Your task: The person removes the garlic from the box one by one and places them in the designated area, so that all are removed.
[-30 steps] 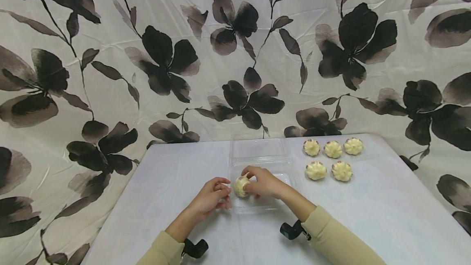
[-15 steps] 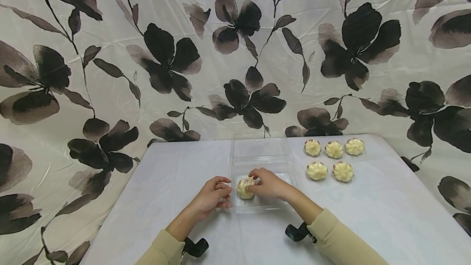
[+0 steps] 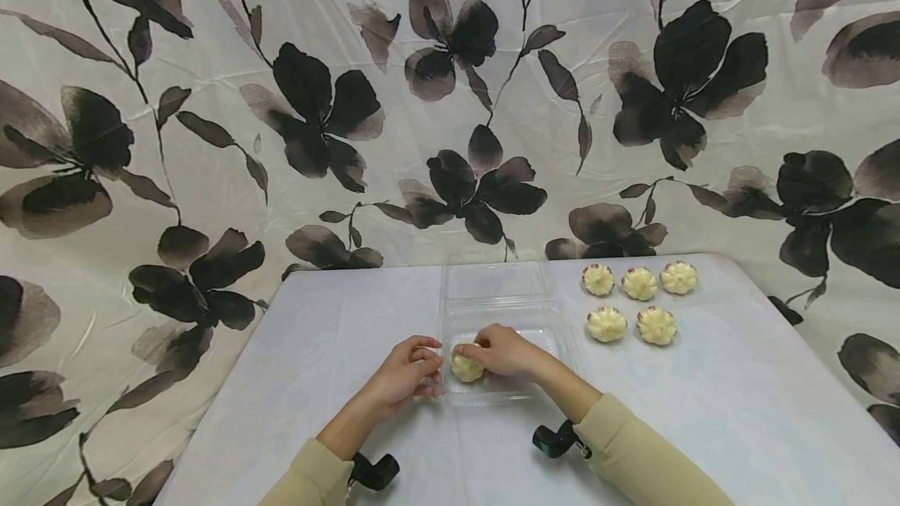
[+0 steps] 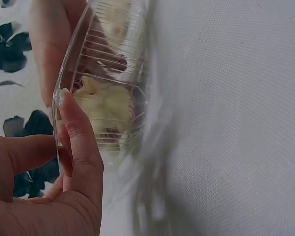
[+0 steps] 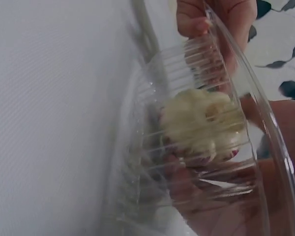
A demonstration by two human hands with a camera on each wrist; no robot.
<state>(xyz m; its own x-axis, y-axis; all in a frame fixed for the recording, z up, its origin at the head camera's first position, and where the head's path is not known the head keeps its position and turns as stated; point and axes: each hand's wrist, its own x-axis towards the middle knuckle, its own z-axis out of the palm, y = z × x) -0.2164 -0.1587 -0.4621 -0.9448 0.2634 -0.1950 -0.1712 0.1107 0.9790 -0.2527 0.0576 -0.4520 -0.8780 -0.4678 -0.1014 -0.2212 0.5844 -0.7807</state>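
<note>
A clear plastic container (image 3: 492,395) stands on the table, its lid (image 3: 495,283) folded back behind it. My left hand (image 3: 404,373) pinches its left rim, as the left wrist view shows between thumb and fingers. Inside, near the front left corner, sits a pale yellow, lobed bun (image 3: 467,369) with purplish specks. My right hand (image 3: 508,351) reaches over the container and holds this bun, thumb across its top. Through the ribbed wall, the right wrist view shows the bun (image 5: 201,125) with fingers around it. The left wrist view shows the bun (image 4: 105,105) close to the wall.
Several similar buns stand in two rows at the back right, among them a front-row bun (image 3: 657,326) and a back-row bun (image 3: 598,279). A white cloth covers the table (image 3: 337,318). Behind it hangs a floral curtain (image 3: 576,115).
My right hand has shifted the bun slightly right, then set it lower in the container, its thumb now over the top. My left hand stays at the rim.
</note>
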